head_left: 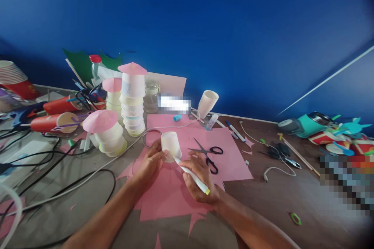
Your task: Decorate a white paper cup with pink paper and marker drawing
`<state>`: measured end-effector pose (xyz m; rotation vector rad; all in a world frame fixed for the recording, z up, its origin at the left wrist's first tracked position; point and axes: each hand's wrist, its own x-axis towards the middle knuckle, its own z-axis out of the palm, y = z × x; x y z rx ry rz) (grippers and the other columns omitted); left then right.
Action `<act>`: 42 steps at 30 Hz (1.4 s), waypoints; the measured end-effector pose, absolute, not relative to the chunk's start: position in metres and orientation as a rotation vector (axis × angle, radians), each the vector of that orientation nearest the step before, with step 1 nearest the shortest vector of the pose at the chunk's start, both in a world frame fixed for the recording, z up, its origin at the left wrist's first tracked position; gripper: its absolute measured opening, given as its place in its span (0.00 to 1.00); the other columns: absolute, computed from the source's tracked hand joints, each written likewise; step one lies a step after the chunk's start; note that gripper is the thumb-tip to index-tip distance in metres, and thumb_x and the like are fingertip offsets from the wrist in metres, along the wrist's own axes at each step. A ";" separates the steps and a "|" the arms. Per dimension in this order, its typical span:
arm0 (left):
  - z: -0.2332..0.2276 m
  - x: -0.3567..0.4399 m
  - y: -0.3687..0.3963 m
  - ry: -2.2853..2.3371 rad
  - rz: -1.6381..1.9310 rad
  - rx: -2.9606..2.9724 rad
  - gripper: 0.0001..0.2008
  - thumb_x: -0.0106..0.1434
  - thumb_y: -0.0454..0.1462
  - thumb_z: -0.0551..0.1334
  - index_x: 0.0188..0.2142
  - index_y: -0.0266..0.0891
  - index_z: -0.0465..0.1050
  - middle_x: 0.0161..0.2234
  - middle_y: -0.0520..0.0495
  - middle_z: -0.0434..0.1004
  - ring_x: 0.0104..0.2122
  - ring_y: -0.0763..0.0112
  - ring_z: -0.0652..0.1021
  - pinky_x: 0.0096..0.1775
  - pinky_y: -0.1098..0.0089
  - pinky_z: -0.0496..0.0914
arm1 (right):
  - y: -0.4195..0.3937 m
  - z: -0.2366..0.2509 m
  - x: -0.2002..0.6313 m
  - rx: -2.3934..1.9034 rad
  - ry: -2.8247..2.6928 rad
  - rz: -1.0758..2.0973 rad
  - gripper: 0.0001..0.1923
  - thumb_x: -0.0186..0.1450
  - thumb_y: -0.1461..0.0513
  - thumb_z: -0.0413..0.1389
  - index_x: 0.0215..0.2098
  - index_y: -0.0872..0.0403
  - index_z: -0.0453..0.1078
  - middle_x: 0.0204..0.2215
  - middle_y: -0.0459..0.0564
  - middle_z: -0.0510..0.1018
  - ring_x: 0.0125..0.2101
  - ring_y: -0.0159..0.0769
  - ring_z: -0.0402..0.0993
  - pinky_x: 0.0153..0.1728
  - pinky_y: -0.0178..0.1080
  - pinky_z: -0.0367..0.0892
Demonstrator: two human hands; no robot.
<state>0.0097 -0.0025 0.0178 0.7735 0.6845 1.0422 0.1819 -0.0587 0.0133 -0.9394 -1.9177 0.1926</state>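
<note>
My left hand (156, 156) grips a white paper cup (170, 142) by its side, above pink paper. In my right hand (200, 177) is a white marker with a yellow end (196, 180); its tip meets the lower part of the cup, where a faint yellow tint shows. Just beyond my right hand, black-handled scissors (209, 150) lie with their blades apart on the pink paper (163, 198). To the left stand towers of stacked white cups (133, 105) topped with pink paper cones (100, 120).
A nested stack of white cups (208, 103) leans near the blue wall. Beside it are a glue bottle (212, 122) and a blue marker (235, 131). Red cups (52, 122) and black cables (37, 159) crowd the left. A teal glue gun-like object (305, 125) lies right.
</note>
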 end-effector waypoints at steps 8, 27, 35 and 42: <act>0.012 0.009 0.000 0.685 1.050 0.782 0.24 0.56 0.36 0.66 0.54 0.44 0.72 0.49 0.47 0.79 0.51 0.58 0.74 0.51 0.65 0.64 | -0.052 0.011 0.186 -1.062 -1.768 0.136 0.13 0.65 0.67 0.49 0.46 0.49 0.67 0.29 0.45 0.77 0.30 0.38 0.75 0.46 0.50 0.68; 0.013 0.009 -0.001 0.671 1.051 0.769 0.27 0.57 0.34 0.64 0.57 0.45 0.69 0.49 0.47 0.79 0.50 0.59 0.74 0.50 0.64 0.65 | -0.057 0.014 0.184 -0.953 -1.873 0.137 0.13 0.63 0.66 0.49 0.45 0.49 0.67 0.25 0.43 0.74 0.25 0.37 0.69 0.42 0.49 0.66; 0.012 0.009 0.000 0.673 1.041 0.793 0.24 0.58 0.37 0.65 0.55 0.45 0.70 0.51 0.47 0.78 0.53 0.56 0.73 0.50 0.63 0.65 | -0.051 0.014 0.188 -1.045 -1.776 0.110 0.11 0.64 0.66 0.49 0.43 0.51 0.68 0.28 0.45 0.77 0.28 0.37 0.71 0.40 0.46 0.65; 0.012 0.009 -0.001 0.680 1.057 0.770 0.23 0.58 0.36 0.65 0.53 0.47 0.72 0.48 0.48 0.80 0.51 0.57 0.74 0.50 0.63 0.65 | -0.057 0.015 0.185 -1.015 -1.869 0.121 0.11 0.64 0.66 0.49 0.42 0.49 0.66 0.24 0.42 0.73 0.23 0.35 0.68 0.41 0.47 0.64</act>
